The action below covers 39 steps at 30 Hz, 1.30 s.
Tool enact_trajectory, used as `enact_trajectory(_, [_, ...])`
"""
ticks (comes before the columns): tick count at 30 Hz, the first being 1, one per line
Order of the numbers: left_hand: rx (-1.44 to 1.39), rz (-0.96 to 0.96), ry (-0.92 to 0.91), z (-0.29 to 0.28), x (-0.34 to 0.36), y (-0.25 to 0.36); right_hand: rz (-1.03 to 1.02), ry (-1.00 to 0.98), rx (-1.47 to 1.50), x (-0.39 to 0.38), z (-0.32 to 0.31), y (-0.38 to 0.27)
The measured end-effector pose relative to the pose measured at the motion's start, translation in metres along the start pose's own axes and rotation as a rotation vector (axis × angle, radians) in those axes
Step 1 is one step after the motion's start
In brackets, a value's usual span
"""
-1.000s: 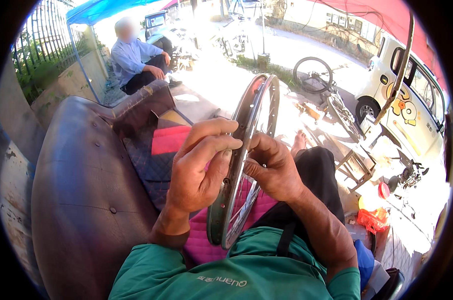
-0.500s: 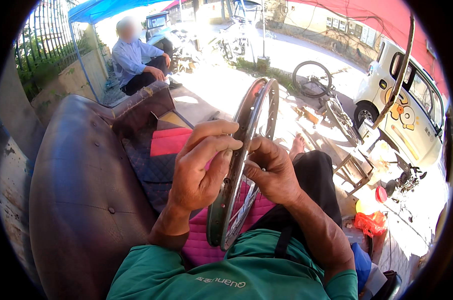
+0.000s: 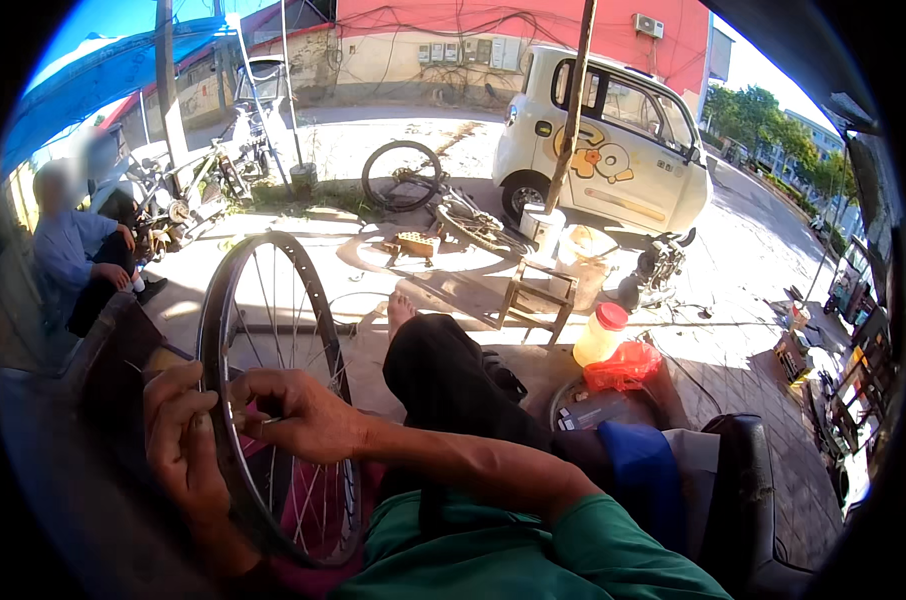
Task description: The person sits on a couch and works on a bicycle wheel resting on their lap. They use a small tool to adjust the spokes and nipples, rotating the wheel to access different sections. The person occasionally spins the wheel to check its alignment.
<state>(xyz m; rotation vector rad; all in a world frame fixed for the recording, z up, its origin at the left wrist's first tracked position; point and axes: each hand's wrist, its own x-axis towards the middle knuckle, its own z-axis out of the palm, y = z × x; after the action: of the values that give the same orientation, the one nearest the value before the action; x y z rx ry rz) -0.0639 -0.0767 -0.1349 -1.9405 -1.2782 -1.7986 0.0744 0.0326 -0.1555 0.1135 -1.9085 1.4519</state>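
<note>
A bicycle wheel rim (image 3: pixel 315 298) with spokes stands upright over my lap at the lower left. My left hand (image 3: pixel 183 435) grips its outer left side with curled fingertips. My right hand (image 3: pixel 298 420) reaches in among the spokes, finger and thumb pinched at the inner side of the rim opposite the left fingers; any small piece between them is too small to make out. A pink quilted pad lies under the wheel, partly hidden by it.
A seated person (image 3: pixel 68 245) is at the left. Ahead are lying bicycle parts (image 3: pixel 403 175), a wooden stool (image 3: pixel 535 300), a yellow red-lidded jar (image 3: pixel 598 340), a red plastic bag (image 3: pixel 621 370) and a white mini car (image 3: pixel 663 180). A dark armrest (image 3: pixel 738 470) is at my right.
The camera has swung right and up, so the wheel and both hands now appear farther left in the picture. Both hands still hold the rim at about the same place.
</note>
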Motion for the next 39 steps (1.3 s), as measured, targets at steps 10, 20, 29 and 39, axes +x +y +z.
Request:
enact_trajectory(10, [0.044,0.031,0.005,0.007,-0.004,-0.006,0.061,0.073,0.074,-0.009,0.0,0.018])
enact_trajectory(20, [0.012,-0.011,-0.034,-0.003,0.0,0.006,0.053,0.06,0.134,-0.005,0.005,0.018])
enact_trajectory(29, [-0.066,0.023,-0.042,-0.008,0.001,0.001,0.11,0.088,0.289,-0.01,0.009,0.003])
enact_trajectory(39, [-0.108,0.047,-0.019,-0.01,0.0,-0.009,0.106,0.035,0.245,-0.007,0.005,0.003])
